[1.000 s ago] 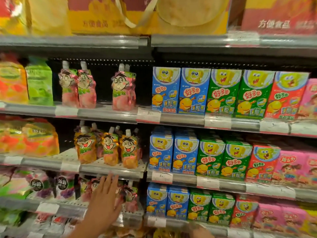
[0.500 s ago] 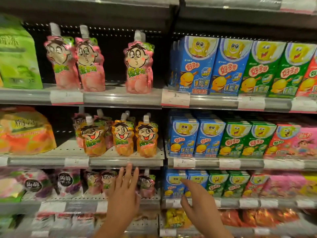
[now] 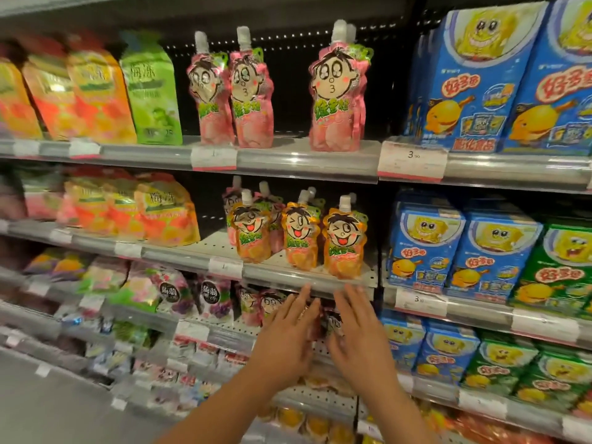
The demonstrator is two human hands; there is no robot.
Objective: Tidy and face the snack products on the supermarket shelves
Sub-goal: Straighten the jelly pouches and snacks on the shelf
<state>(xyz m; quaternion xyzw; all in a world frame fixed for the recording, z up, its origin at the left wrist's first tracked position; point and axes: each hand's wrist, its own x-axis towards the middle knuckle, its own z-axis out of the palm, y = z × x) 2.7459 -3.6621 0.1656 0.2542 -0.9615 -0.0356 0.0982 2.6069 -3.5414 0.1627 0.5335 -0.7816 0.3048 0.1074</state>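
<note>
The pink spout pouches (image 3: 315, 318) on the third shelf down sit right between both hands. Left hand (image 3: 283, 334) and right hand (image 3: 358, 339) have fingers spread flat, either side of them, just below the shelf (image 3: 288, 278) holding the orange pouches (image 3: 342, 245); blue boxes (image 3: 426, 251) to the right.

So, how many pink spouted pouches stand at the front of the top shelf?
3. Two stand close together at the left, one beside the other, and a third stands apart to their right. A second spout shows behind the third, so more may be hidden.
</note>
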